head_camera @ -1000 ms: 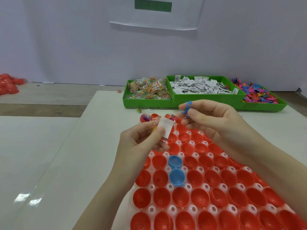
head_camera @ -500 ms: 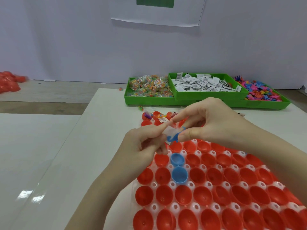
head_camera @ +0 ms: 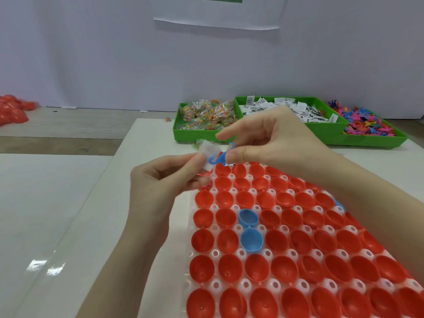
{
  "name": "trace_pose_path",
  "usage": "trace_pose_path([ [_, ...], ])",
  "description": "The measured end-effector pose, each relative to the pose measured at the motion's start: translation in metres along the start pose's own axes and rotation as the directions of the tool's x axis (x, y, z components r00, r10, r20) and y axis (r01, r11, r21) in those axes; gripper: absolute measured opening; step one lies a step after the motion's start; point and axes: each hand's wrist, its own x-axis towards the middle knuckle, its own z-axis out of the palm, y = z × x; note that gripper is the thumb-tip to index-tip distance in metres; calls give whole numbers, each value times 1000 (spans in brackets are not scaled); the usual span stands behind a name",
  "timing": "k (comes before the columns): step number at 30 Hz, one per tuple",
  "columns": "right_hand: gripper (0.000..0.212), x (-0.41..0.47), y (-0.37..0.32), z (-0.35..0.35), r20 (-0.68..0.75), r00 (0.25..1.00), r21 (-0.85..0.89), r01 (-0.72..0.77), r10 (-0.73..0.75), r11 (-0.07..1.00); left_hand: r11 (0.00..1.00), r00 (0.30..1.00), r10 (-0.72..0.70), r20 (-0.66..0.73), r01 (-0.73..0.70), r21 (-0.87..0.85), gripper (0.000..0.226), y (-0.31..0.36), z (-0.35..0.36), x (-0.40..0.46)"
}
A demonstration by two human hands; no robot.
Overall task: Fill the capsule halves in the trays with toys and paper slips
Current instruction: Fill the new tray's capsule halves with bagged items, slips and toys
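Observation:
A clear tray (head_camera: 215, 251) full of red capsule halves (head_camera: 229, 267) lies before me, with two blue halves (head_camera: 251, 239) among them. My left hand (head_camera: 165, 180) pinches a white paper slip (head_camera: 207, 154) above the tray's far left corner. My right hand (head_camera: 273, 145) pinches a small blue toy (head_camera: 220, 157) between thumb and fingers, right beside the slip and touching it. Both hands hover over the far rows of the tray, whose farthest cups are hidden behind them.
Three green bins stand at the back: wrapped colourful toys (head_camera: 206, 115), white paper slips (head_camera: 305, 111) and pink and blue toys (head_camera: 364, 125). A heap of red capsule halves (head_camera: 11, 111) lies far left. A white table surface (head_camera: 57, 203) lies to the left.
My hands have stayed together over the tray's far end, with the blue toy against the slip. The camera has tilted, so the tray looks closer.

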Motion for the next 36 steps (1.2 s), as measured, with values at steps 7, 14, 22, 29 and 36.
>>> trace_pose_path([
  [7, 35, 12, -6, 5, 112, 993, -203, 68, -45, 977, 988, 994, 108, 12, -109, 106, 9, 3, -3, 1],
  [14, 14, 20, -5, 4, 154, 988, -203, 41, -10, 978, 937, 968, 208, 138, -238, 255, 28, 1, -4, 1],
  [22, 13, 23, 12, 11, 65, 998, -239, 23, -8, 971, 922, 984, 169, 59, -179, 342, 33, -10, 2, 1],
  [29, 10, 24, 43, 13, 118, 985, -375, -72, 124, 924, 603, 961, 246, 125, -252, 757, 16, -30, 3, -1],
  [36, 9, 22, 55, 21, 145, 978, -539, -46, 147, 841, 231, 955, 133, 265, -290, 929, 36, -41, 2, -3],
])
